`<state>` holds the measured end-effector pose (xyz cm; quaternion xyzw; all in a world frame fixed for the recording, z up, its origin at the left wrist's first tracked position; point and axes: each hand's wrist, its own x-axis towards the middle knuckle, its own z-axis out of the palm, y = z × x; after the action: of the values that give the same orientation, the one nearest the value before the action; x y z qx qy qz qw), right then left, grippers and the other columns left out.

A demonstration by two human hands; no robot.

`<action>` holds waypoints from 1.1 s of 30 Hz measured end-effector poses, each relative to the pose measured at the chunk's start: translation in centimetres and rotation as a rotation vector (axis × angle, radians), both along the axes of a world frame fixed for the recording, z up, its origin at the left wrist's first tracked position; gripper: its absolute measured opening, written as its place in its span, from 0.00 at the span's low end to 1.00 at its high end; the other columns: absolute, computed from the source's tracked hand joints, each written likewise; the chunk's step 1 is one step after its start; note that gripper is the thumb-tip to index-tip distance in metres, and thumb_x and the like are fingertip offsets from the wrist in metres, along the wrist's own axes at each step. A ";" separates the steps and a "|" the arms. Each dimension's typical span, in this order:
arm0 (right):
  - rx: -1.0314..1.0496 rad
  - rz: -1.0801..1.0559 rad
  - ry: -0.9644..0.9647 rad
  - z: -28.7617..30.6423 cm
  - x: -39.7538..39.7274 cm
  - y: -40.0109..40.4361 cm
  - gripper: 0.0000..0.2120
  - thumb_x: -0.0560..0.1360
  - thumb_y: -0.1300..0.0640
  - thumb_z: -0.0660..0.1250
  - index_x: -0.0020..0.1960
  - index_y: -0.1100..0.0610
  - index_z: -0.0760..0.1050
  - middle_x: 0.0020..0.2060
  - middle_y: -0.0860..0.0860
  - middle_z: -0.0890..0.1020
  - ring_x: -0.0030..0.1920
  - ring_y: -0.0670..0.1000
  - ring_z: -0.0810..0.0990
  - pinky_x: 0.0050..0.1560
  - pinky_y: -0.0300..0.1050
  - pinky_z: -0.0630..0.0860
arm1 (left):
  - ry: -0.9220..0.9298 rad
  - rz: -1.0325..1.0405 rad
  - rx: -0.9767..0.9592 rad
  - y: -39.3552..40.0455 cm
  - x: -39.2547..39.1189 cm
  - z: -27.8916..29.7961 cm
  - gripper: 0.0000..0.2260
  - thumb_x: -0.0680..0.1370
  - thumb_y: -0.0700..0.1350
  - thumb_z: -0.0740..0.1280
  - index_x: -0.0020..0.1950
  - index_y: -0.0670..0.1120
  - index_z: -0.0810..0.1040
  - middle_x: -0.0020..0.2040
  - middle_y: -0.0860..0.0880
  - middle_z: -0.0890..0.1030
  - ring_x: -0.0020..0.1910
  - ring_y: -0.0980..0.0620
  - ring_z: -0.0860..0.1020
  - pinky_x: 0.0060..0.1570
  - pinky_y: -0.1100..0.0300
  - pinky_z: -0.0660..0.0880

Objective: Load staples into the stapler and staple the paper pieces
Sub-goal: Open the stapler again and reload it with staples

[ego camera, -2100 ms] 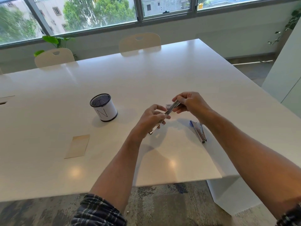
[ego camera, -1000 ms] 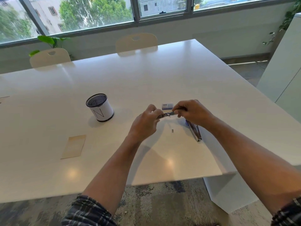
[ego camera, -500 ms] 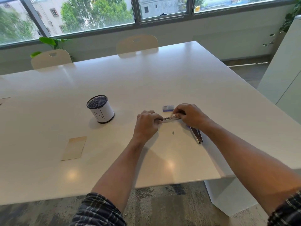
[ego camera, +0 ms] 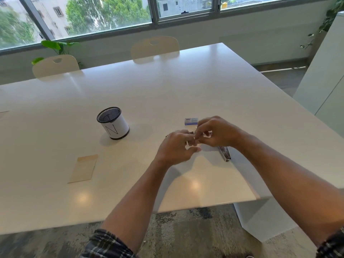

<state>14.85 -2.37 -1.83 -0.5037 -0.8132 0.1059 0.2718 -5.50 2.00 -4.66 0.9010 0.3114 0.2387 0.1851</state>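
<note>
My left hand [ego camera: 176, 146] and my right hand [ego camera: 217, 133] meet low over the white table [ego camera: 186, 86] and pinch a thin metal strip [ego camera: 208, 133] between them. Only the strip's ends show past the fingers; whether it is a row of staples or a stapler part I cannot tell. The stapler [ego camera: 225, 155], blue and silver, lies on the table under my right wrist, mostly hidden. A small blue and white staple box [ego camera: 191, 121] sits just behind my hands. A tan paper piece [ego camera: 83, 168] lies flat at the left.
A white cup with a black mesh rim and a letter N [ego camera: 112, 122] stands left of my hands. Two pale chairs [ego camera: 154, 47] are tucked in at the far edge. A white cabinet [ego camera: 327, 77] stands at the right.
Both hands have lowered the strip from a tilted hold in the air to level just above the table. A tiny loose bit seen on the table is now hidden by my hands.
</note>
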 end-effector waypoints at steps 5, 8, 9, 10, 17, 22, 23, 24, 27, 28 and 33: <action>-0.157 0.019 -0.144 -0.2 -0.1 0.0 0.08 0.72 0.61 0.74 0.48 0.51 0.88 0.42 0.45 0.83 0.37 0.42 0.75 0.45 0.39 0.74 | 0.007 0.037 -0.091 -0.3 0.3 -0.4 0.06 0.72 0.48 0.79 0.45 0.47 0.88 0.41 0.53 0.80 0.37 0.55 0.77 0.43 0.55 0.78; -0.189 0.008 -0.180 -0.5 -0.2 0.0 0.07 0.72 0.60 0.75 0.46 0.51 0.89 0.35 0.37 0.76 0.36 0.34 0.74 0.44 0.32 0.68 | 0.006 0.027 -0.088 -0.3 0.5 -0.4 0.05 0.73 0.46 0.78 0.46 0.46 0.88 0.40 0.55 0.77 0.36 0.55 0.75 0.41 0.59 0.74; -0.189 0.002 -0.177 -0.7 -0.3 0.0 0.06 0.72 0.60 0.74 0.45 0.51 0.88 0.34 0.35 0.74 0.36 0.32 0.74 0.43 0.28 0.65 | 0.010 0.027 -0.082 -0.3 0.5 -0.4 0.05 0.74 0.46 0.78 0.46 0.46 0.88 0.40 0.56 0.76 0.37 0.55 0.74 0.40 0.60 0.72; -0.189 -0.004 -0.173 -0.8 -0.3 0.1 0.06 0.72 0.61 0.74 0.44 0.51 0.88 0.33 0.35 0.74 0.37 0.31 0.74 0.42 0.25 0.64 | 0.013 0.027 -0.076 -0.3 0.5 -0.5 0.04 0.74 0.45 0.78 0.46 0.46 0.88 0.40 0.55 0.76 0.37 0.55 0.74 0.40 0.61 0.71; -0.117 -0.100 -0.004 -0.6 -1.2 0.9 0.05 0.73 0.58 0.76 0.44 0.49 0.89 0.34 0.41 0.83 0.33 0.43 0.78 0.40 0.33 0.70 | -0.162 0.130 -0.159 0.3 -0.9 -0.2 0.01 0.75 0.42 0.76 0.45 0.45 0.87 0.41 0.52 0.84 0.39 0.58 0.80 0.43 0.67 0.74; -0.105 -0.226 0.405 0.4 -4.3 2.9 0.01 0.73 0.58 0.78 0.43 0.53 0.88 0.29 0.41 0.84 0.31 0.39 0.81 0.36 0.32 0.75 | -0.478 0.295 -0.316 1.8 -3.1 1.4 0.03 0.73 0.49 0.75 0.42 0.51 0.86 0.36 0.54 0.86 0.35 0.60 0.81 0.38 0.67 0.76; -0.130 -0.228 0.490 0.7 -5.2 3.5 0.01 0.74 0.59 0.77 0.44 0.55 0.88 0.31 0.45 0.86 0.32 0.41 0.83 0.36 0.36 0.79 | -0.548 0.308 -0.342 2.2 -3.5 1.8 0.02 0.73 0.48 0.75 0.42 0.51 0.86 0.36 0.53 0.86 0.34 0.57 0.82 0.39 0.63 0.78; -0.158 -0.223 0.574 1.1 -6.2 4.1 0.01 0.74 0.59 0.77 0.45 0.56 0.88 0.32 0.49 0.87 0.34 0.46 0.86 0.38 0.41 0.82 | -0.606 0.326 -0.350 2.5 -4.0 2.2 0.01 0.73 0.47 0.76 0.42 0.51 0.86 0.36 0.51 0.86 0.34 0.55 0.82 0.39 0.58 0.80; -0.228 -0.185 0.792 2.4 -9.1 6.1 0.04 0.75 0.61 0.77 0.47 0.62 0.86 0.36 0.56 0.88 0.38 0.52 0.87 0.43 0.47 0.85 | -0.707 0.422 -0.282 3.9 -5.5 3.0 0.04 0.74 0.44 0.76 0.42 0.52 0.85 0.36 0.50 0.86 0.33 0.54 0.81 0.41 0.51 0.81; -0.247 -0.170 0.847 2.8 -10.0 6.7 0.04 0.75 0.62 0.77 0.48 0.63 0.86 0.37 0.57 0.88 0.39 0.52 0.87 0.44 0.47 0.85 | -0.731 0.464 -0.254 4.3 -6.1 3.2 0.04 0.74 0.44 0.76 0.42 0.53 0.86 0.37 0.50 0.86 0.34 0.54 0.81 0.42 0.49 0.81; -0.344 -0.122 1.006 4.5 -13.9 9.6 0.07 0.75 0.67 0.75 0.53 0.68 0.84 0.39 0.61 0.87 0.39 0.52 0.86 0.49 0.46 0.85 | -0.841 0.589 -0.171 6.5 -9.0 4.3 0.02 0.74 0.43 0.77 0.45 0.48 0.87 0.42 0.43 0.86 0.40 0.49 0.82 0.44 0.50 0.79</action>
<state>0.90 7.27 2.62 -0.4743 -0.5228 0.4500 0.5470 -14.47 8.49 -0.31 0.5828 0.4690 0.5958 0.2923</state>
